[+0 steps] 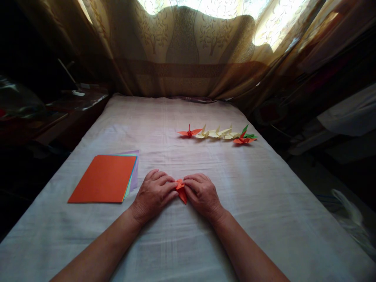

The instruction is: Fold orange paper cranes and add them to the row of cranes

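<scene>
Between my two hands is a small folded orange paper (181, 192), its pointed end directed toward me and its upper part partly hidden by fingers. My left hand (155, 192) pinches its left edge with thumb and fingertips. From the other side, my right hand (203, 194) grips the right edge, fingers curled. Both hands rest low over the white cloth (164, 243). Farther back on the right stand finished paper cranes: an orange-red crane (189, 132), several cream cranes (219, 133), another orange crane (243, 140) and a green crane (249, 135).
Left of my hands lies a stack of square paper (102, 178), orange on top, with green, blue and purple edges fanned out on its right. A patterned curtain (182, 47) hangs behind the far edge. Dark furniture (79, 100) stands at the left.
</scene>
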Tool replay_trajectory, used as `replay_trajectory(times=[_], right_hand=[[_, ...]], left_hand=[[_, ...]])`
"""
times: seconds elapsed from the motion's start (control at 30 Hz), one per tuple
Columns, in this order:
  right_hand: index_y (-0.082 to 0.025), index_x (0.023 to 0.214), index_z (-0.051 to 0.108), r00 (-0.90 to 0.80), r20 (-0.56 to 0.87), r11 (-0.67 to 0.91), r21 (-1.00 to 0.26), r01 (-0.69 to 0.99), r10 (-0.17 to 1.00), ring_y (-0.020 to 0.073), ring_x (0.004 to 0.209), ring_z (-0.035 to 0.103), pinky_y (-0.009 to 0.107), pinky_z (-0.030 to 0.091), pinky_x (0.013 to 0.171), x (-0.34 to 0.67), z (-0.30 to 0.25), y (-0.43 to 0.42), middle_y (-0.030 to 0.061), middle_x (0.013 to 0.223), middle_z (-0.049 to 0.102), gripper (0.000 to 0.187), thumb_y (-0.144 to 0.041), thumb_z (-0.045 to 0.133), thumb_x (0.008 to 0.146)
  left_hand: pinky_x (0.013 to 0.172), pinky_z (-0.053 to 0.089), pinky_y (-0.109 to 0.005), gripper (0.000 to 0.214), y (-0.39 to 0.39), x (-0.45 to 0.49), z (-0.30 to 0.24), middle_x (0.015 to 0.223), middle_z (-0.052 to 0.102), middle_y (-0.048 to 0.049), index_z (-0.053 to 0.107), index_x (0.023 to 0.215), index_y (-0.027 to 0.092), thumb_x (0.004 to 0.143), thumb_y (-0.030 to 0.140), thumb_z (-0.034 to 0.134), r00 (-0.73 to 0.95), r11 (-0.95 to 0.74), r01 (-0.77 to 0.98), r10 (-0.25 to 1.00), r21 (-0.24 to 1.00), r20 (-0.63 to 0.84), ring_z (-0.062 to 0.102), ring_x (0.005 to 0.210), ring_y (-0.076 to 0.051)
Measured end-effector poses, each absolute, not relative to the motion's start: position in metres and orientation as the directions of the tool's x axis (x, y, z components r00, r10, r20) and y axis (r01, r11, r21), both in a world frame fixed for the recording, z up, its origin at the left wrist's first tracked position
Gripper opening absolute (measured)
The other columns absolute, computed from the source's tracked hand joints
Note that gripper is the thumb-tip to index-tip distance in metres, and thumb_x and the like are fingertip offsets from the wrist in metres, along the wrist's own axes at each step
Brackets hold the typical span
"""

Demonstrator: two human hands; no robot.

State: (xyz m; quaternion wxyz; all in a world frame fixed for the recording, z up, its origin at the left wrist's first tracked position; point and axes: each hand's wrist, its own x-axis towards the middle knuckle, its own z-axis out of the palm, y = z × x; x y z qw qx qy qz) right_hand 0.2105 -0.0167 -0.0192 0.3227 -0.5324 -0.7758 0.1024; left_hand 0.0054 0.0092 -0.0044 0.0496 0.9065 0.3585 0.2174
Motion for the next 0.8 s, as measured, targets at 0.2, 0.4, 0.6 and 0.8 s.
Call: replay_trajectory(times=[0.2, 0.4, 0.6, 0.8], right_hand=[[-0.023, 0.088, 0.071, -0.162, 0.360, 0.347, -0.539, 0.767, 0.919, 0.0180, 0.095, 0.060, 0.031, 0.042, 0.088, 0.206, -0.020, -0.015, 0.0027, 0.096, 0.071, 0.014, -0.018, 0.057, 0.088], [-0.023, 0.085, 0.069, -0.126, 0.278, 0.268, -0.569, 0.777, 0.952, 0.0176, 0.092, 0.059, 0.029, 0.041, 0.086, 0.202, -0.017, -0.009, 0.0019, 0.092, 0.070, 0.011, -0.017, 0.061, 0.085], [-0.022, 0.077, 0.066, -0.075, 0.264, 0.218, -0.570, 0.792, 0.962, 0.0182, 0.085, 0.057, 0.030, 0.039, 0.081, 0.196, -0.016, -0.005, 0.0024, 0.083, 0.067, 0.012, -0.018, 0.058, 0.085], [-0.022, 0.074, 0.062, -0.042, 0.292, 0.198, -0.526, 0.827, 0.955, 0.0188, 0.082, 0.054, 0.030, 0.035, 0.076, 0.191, -0.018, -0.006, 0.0025, 0.081, 0.064, 0.012, -0.020, 0.058, 0.086]], left_hand=[[0.090, 0.040, -0.040, 0.015, 0.010, 0.011, -0.008, 0.095, 0.070, -0.0040, 0.070, 0.091, 0.022, 0.092, 0.030, 0.057, 0.558, -0.655, 0.678, 0.754, 0.334, 0.346, 0.058, 0.092, -0.021], [0.091, 0.041, -0.039, 0.011, 0.015, 0.014, -0.012, 0.100, 0.071, -0.0036, 0.071, 0.087, 0.024, 0.088, 0.027, 0.060, 0.474, -0.549, 0.654, 0.834, 0.521, 0.283, 0.060, 0.098, -0.021], [0.094, 0.039, -0.041, 0.008, 0.015, 0.018, -0.008, 0.099, 0.071, -0.0023, 0.071, 0.081, 0.024, 0.083, 0.024, 0.063, 0.409, -0.472, 0.671, 0.879, 0.572, 0.246, 0.060, 0.098, -0.022], [0.093, 0.039, -0.041, 0.007, 0.013, 0.022, -0.007, 0.099, 0.070, -0.0021, 0.069, 0.077, 0.023, 0.082, 0.025, 0.065, 0.368, -0.435, 0.694, 0.899, 0.573, 0.237, 0.059, 0.098, -0.023]])
